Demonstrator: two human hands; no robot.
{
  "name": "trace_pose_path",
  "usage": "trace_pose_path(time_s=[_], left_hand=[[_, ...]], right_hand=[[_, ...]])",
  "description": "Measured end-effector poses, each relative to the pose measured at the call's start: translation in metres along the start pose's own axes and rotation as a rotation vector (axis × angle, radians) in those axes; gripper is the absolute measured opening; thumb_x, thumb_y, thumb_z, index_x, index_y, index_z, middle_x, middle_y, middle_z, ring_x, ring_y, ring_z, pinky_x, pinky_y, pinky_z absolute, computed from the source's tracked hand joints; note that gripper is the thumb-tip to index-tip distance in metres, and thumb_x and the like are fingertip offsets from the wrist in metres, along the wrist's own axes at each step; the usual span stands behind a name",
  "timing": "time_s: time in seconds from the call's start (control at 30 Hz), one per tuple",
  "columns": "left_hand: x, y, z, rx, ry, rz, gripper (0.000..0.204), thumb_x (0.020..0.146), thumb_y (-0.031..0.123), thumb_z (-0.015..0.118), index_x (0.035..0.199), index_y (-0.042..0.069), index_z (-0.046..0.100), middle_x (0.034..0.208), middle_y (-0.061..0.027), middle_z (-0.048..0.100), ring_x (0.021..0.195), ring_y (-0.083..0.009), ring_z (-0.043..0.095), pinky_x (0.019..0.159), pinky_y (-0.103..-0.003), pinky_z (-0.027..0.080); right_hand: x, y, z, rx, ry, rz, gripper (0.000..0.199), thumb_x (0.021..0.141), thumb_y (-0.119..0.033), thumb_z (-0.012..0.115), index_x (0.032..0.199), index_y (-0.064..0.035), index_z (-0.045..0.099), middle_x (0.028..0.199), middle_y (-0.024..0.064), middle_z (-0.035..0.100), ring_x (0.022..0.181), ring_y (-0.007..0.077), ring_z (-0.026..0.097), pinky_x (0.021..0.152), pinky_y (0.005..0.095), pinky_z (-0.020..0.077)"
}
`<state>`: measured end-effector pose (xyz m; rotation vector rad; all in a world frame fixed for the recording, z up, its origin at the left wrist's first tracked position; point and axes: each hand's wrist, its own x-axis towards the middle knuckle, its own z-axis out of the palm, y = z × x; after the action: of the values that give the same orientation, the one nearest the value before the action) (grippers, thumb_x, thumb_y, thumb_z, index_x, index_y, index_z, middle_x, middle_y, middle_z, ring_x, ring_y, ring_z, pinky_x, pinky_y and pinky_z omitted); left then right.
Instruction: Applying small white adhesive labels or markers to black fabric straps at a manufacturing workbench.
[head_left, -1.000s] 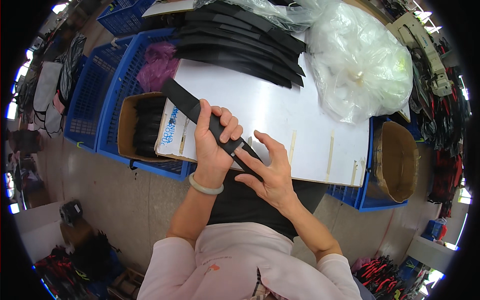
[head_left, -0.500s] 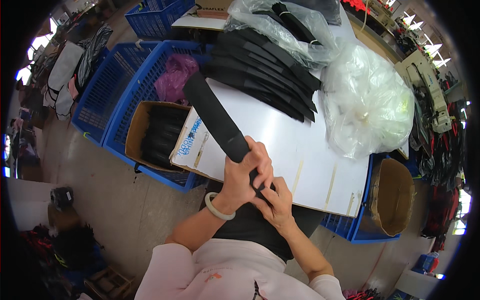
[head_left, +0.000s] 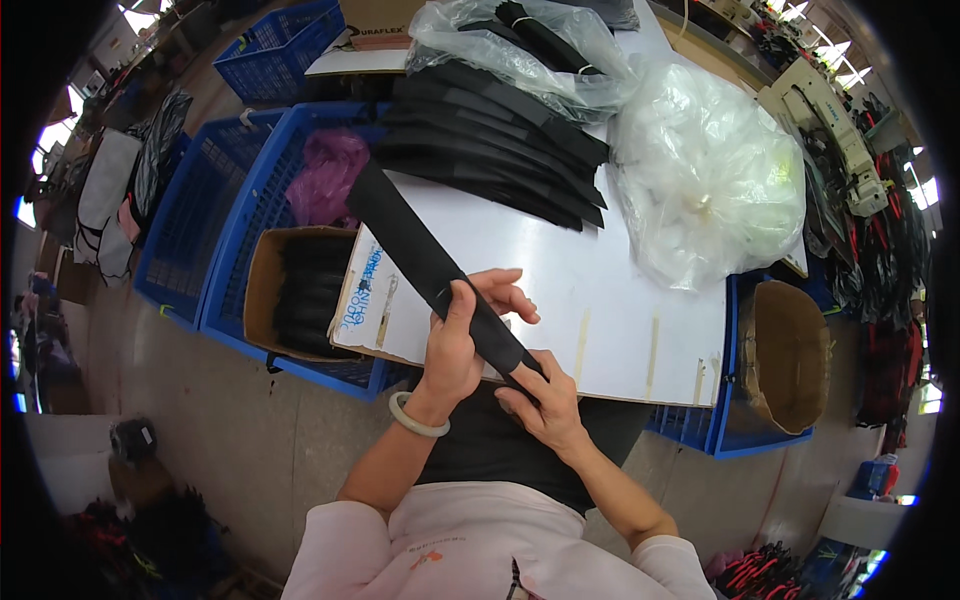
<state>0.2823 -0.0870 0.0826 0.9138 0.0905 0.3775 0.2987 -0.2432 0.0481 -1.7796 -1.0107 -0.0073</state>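
A long black fabric strip (head_left: 405, 235) lies slantwise across both my hands above the near edge of a white-topped table (head_left: 550, 270). My left hand (head_left: 455, 350), with a pale bangle at the wrist, supports the strip's middle, its thumb on top and its fingers reaching out from underneath. Down at the near end, my right hand (head_left: 552, 405) grips the strip between thumb and fingers. Beyond them, several similar black strips (head_left: 480, 150) are spread in an overlapping pile on the table.
A full clear plastic bag (head_left: 705, 180) sits at the table's right; another plastic bag (head_left: 450, 50) with rolled black strips lies at the back. Left stands a blue crate (head_left: 225, 255) with a cardboard box (head_left: 262, 290) of black pieces and a purple bag (head_left: 325, 175). An open carton (head_left: 790, 350) stands right.
My left hand has loosened from a wrapped grip to thumb on top with fingers extended. The strip's near part now lies straight and in sight, and my right hand holds its near end.
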Motion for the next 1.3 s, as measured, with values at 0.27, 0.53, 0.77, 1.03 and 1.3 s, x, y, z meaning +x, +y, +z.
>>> trace_pose_path(time_s=[0.27, 0.53, 0.77, 1.03, 1.3], left_hand=[[0.004, 0.010, -0.013, -0.085, 0.056, -0.145, 0.054, 0.105, 0.044, 0.030, 0.120, -0.004, 0.053, 0.093, -0.0202, 0.068, 0.092, -0.0340, 0.067, 0.097, -0.047, 0.047], [0.003, 0.004, -0.001, 0.023, -0.011, -0.038, 0.052, 0.104, 0.041, 0.038, 0.123, -0.005, 0.052, 0.103, -0.0220, 0.068, 0.099, -0.0317, 0.067, 0.095, -0.042, 0.050], [0.001, 0.002, -0.004, 0.246, 0.037, -0.105, 0.033, 0.097, 0.024, 0.061, 0.098, -0.007, 0.068, 0.093, -0.0187, 0.071, 0.089, -0.0226, 0.069, 0.083, -0.033, 0.053], [-0.040, -0.040, 0.040, 0.852, -0.472, -0.098, 0.035, 0.090, 0.016, 0.067, 0.119, -0.002, 0.062, 0.120, -0.0179, 0.064, 0.111, -0.0325, 0.062, 0.096, -0.039, 0.048], [-0.030, -0.097, 0.056, 1.556, -0.958, 0.277, 0.080, 0.073, 0.019, 0.079, 0.143, 0.010, 0.042, 0.152, -0.0145, 0.034, 0.144, -0.0386, 0.024, 0.115, -0.052, 0.021]], right_hand=[[-0.002, -0.010, -0.005, 0.158, 0.078, 0.163, 0.031, 0.083, -0.006, 0.074, 0.112, -0.0024, 0.065, 0.098, 0.0131, 0.064, 0.078, 0.0218, 0.064, 0.062, 0.0311, 0.0505], [0.037, -0.011, -0.021, 0.314, 0.067, 0.509, 0.017, 0.083, -0.014, 0.074, 0.089, 0.0005, 0.066, 0.069, 0.0094, 0.065, 0.055, 0.0149, 0.057, 0.052, 0.0303, 0.0446], [0.038, 0.000, -0.067, -0.003, -0.122, 0.341, 0.014, 0.081, -0.018, 0.075, 0.084, -0.0049, 0.074, 0.067, 0.0063, 0.066, 0.070, 0.0207, 0.058, 0.062, 0.0311, 0.0462], [-0.007, 0.054, -0.155, -0.802, 0.098, -0.162, 0.026, 0.071, -0.013, 0.076, 0.096, -0.0096, 0.069, 0.098, 0.0026, 0.069, 0.093, 0.0208, 0.065, 0.086, 0.0386, 0.0456], [-0.109, 0.065, -0.164, -0.848, -0.036, 0.223, 0.054, 0.082, -0.035, 0.070, 0.132, -0.0179, 0.059, 0.142, 0.0019, 0.052, 0.138, 0.0247, 0.041, 0.114, 0.0506, 0.0234]])
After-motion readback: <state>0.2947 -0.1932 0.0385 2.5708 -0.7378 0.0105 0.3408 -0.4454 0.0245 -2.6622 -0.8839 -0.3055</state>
